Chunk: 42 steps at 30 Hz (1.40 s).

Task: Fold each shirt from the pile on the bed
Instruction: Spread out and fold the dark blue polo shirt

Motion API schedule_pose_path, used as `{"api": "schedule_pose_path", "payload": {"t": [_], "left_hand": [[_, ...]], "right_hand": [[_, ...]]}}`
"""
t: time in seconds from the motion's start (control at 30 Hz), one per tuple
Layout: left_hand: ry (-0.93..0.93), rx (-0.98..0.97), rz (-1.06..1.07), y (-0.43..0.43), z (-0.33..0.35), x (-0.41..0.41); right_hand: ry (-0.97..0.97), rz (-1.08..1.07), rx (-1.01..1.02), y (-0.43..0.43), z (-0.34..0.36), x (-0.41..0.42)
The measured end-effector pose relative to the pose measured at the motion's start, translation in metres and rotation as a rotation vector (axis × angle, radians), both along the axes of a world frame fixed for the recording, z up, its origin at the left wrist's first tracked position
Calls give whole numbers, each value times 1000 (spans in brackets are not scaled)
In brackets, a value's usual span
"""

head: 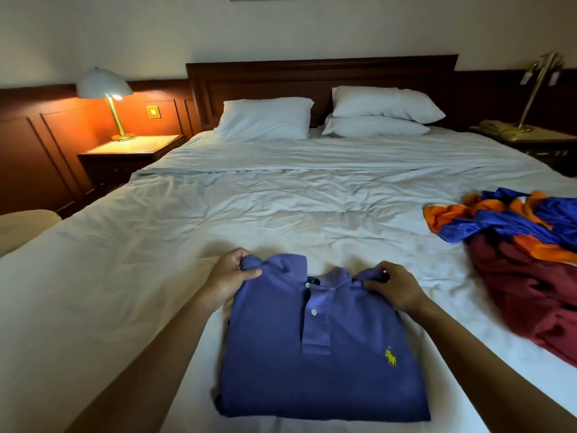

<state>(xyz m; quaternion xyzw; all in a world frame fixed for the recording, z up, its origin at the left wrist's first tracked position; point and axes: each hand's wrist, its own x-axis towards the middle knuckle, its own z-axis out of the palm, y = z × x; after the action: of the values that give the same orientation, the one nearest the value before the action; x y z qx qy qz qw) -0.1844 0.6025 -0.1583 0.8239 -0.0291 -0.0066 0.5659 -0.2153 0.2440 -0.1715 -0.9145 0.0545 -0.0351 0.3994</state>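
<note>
Left hand (229, 276) grip: thumb and curled fingers pinched on the far-left corner of the blue polo shirt (321, 376), at the shoulder next to the collar (327, 281). Right hand (395, 287) grip: fingers curled onto the cloth at the right collar point. It looks like a pinch, though the thumb contact is partly hidden. Both hands are on the top edge, probably squaring it. The polo lies front-up at bottom centre of the frame on the bed (281, 207), sleeves and lower half already tucked under into a compact packet. I judge this one nearly done, just needing a tidy and a release. Left to do: the pile (524, 260) at the right edge, well apart from the polo, unfolded. It's a blue-and-orange garment (512, 220) lying over a maroon shirt (530, 301). That's at least two, and I can't tell if there's more underneath. Orientation: collar points up-frame toward the headboard (321, 76), folded edge toward the bottom of the frame. The placket axis runs bottom to top. The packet reads slightly wider than deep, so its long axis is roughly left-right.
</note>
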Motion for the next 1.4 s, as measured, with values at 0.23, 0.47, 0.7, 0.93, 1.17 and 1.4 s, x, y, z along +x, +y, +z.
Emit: {"api": "schedule_pose_path", "payload": {"t": [0.23,0.47,0.7,0.93,1.17,1.4], "left_hand": [[-83,523,-89,-9,-8,13],[0,697,-443,-40,6,32],[-587,754,-400,-17,19,2],[-320,570,-439,7,-1,-29],[-226,763,-360,-25,2,-4],[-99,628,-170,-45,0,13]], "right_hand": [[-116,86,-263,11,12,20],[291,521,-383,51,40,45],[-131,441,-548,43,49,23],[-382,393,-430,2,31,-16],[17,195,-365,16,38,-10],[165,-28,43,43,42,5]]}}
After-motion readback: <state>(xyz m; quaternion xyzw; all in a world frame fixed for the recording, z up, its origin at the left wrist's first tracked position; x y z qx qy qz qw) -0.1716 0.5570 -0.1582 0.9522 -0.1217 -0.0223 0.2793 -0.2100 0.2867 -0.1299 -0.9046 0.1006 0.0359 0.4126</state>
